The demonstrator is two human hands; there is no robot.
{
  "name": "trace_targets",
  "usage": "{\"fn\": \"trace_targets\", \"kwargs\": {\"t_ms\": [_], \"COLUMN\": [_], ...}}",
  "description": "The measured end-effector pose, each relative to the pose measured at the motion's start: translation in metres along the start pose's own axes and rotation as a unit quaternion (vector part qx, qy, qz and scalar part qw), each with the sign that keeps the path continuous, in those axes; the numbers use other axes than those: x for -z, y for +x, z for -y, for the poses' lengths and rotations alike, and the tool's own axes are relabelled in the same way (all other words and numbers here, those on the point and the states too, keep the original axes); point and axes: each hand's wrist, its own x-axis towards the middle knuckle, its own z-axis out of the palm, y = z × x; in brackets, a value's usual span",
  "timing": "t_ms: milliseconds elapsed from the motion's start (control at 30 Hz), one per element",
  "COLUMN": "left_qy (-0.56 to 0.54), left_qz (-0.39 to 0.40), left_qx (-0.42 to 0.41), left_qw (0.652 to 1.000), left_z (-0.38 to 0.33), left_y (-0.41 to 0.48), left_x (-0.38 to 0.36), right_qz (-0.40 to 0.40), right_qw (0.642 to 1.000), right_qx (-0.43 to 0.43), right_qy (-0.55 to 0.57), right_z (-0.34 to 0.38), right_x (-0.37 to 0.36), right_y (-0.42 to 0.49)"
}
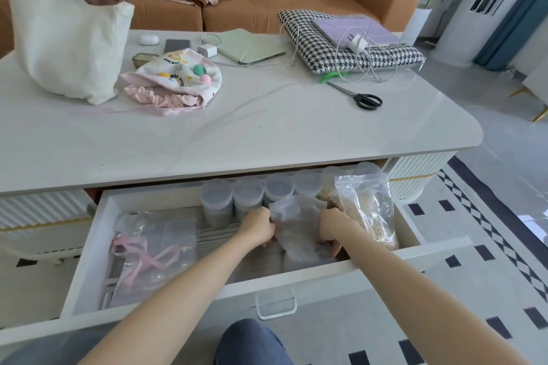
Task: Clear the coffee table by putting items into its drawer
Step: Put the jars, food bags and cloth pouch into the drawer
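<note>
Both hands are down in the open drawer (89,246). The left hand (258,227) and right hand (333,227) each have fingers curled on a side of a cloudy plastic bag (299,225), which sits mid-drawer, near side of the jars (247,195) and just left of the grain zip bag (367,207). Looks like it's being seated.

Everything left to clear is on the coffee table (237,133), above and far of the hands:
- The scissors (360,96) are far-right. Their long axis runs far-left to near-right, with the black handles at the near-right end, so the right hand is nearer.
- The drawstring pouch (178,74) is far-left, so the left hand is nearer.
- The tote bag (65,38) is further left.
- The green tablet (252,47) and houndstooth sleeve (326,50) are at the far edge.

Next pick is probably the scissors: reach up over the table lip and grab them handle-first.
</note>
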Motion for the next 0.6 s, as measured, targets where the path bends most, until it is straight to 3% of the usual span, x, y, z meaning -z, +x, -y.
{"fn": "trace_targets", "kwargs": {"t_ms": [200, 333, 433, 600], "left_qy": [0.013, 0.005, -0.002, -0.010], "left_qz": [0.063, 0.098, 0.134, 0.196], "left_qx": [0.031, 0.042, 0.047, 0.066], "left_qw": [0.997, 0.994, 0.990, 0.978], "left_z": [-0.003, 0.002, 0.004, -0.001], "left_y": [0.000, -0.001, -0.007, -0.018], "left_x": [0.003, 0.003, -0.001, -0.001], "right_qz": [-0.098, -0.024, 0.056, 0.057], "right_qw": [0.990, 0.991, 0.983, 0.964], "right_qx": [0.010, 0.078, 0.075, 0.119], "right_qy": [-0.105, -0.110, -0.159, -0.232], "right_z": [-0.001, 0.012, 0.020, 0.021], "right_x": [0.006, 0.017, 0.011, 0.007], "right_y": [-0.006, -0.009, 0.000, -0.005]}}
